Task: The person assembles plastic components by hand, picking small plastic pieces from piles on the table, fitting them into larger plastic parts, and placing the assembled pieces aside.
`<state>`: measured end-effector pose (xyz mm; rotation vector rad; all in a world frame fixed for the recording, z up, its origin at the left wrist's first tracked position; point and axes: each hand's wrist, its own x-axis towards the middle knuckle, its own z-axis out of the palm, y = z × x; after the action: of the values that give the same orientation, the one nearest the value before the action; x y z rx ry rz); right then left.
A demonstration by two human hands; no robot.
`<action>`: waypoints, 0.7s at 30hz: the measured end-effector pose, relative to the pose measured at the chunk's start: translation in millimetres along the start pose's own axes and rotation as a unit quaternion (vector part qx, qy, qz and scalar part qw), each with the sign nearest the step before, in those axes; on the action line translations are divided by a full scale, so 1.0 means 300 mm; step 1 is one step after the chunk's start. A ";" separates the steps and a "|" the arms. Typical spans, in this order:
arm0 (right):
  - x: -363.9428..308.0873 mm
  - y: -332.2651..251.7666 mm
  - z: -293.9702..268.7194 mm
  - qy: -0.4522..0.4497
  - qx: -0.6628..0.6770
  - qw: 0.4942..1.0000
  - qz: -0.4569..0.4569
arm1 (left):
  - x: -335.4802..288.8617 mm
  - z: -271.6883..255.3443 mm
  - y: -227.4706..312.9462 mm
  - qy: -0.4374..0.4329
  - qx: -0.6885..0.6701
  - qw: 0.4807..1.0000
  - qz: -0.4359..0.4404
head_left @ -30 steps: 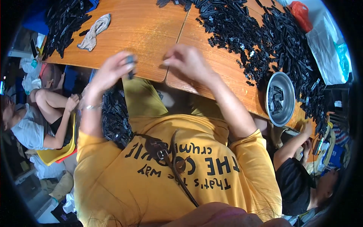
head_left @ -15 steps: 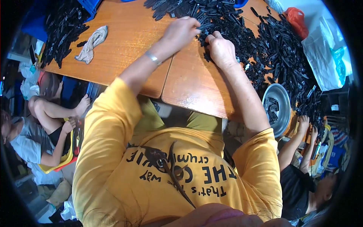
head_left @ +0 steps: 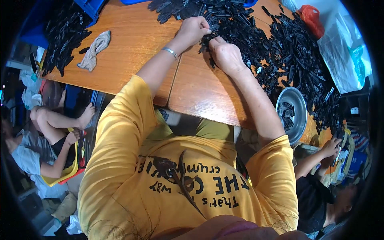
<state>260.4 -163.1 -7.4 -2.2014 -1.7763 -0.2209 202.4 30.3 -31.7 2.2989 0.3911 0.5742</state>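
My left hand is at the near edge of a heap of small black plastic parts, thumb and fingers pinched together. Whatever is between its fingertips is too small to make out. Just right of it and a little nearer, my right hand rests low at the same heap, its fingers curled inward and closed. Dark parts lie right beside these fingertips; what they grip is hidden. Longer black plastic pieces spread to the right of the heap. Flat black pieces lie beyond my left hand.
A steel bowl with some black pieces stands at the right table edge. A pale cloth and more black parts lie left. Red and white bags are far right. A co-worker's hand is at lower right; another person sits left.
My right hand has shifted left, closer to my left hand. My left fingers have drawn in to a pinch. The co-worker's hands at right have moved rightward and nearer.
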 end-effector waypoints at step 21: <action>-0.006 -0.243 -0.084 0.322 0.313 0.890 0.084 | -0.350 -0.192 0.085 -0.108 -0.679 0.719 -0.100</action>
<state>190.8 -159.4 25.9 -1.5478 -1.0778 -0.2542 86.3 0.4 -6.9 0.8371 0.0158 0.2695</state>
